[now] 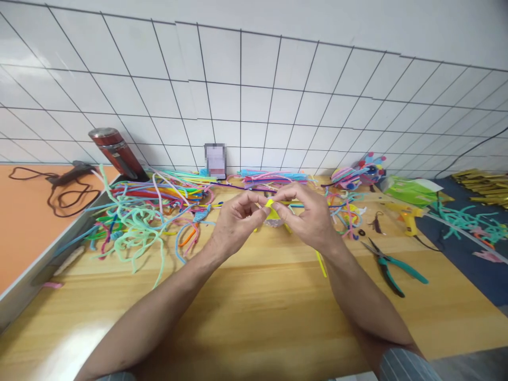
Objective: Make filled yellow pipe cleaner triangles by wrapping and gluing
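Before a tiled wall, at the wooden bench's twelve o'clock, left hand and right hand pinch a yellow piece, each grip nearly closed.

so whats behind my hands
Blue and pink stems lie near the wall. Whatever sits directly behind your left hand and right hand is covered, so can't be told.

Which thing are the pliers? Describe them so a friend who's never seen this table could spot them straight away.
Start at the wooden table and look right of the person's right hand. The pliers lie on bare wood there, open, their dark jaws pointing away from the person. Teal on their spread handles sets them apart from the yellow glue gun just beyond.
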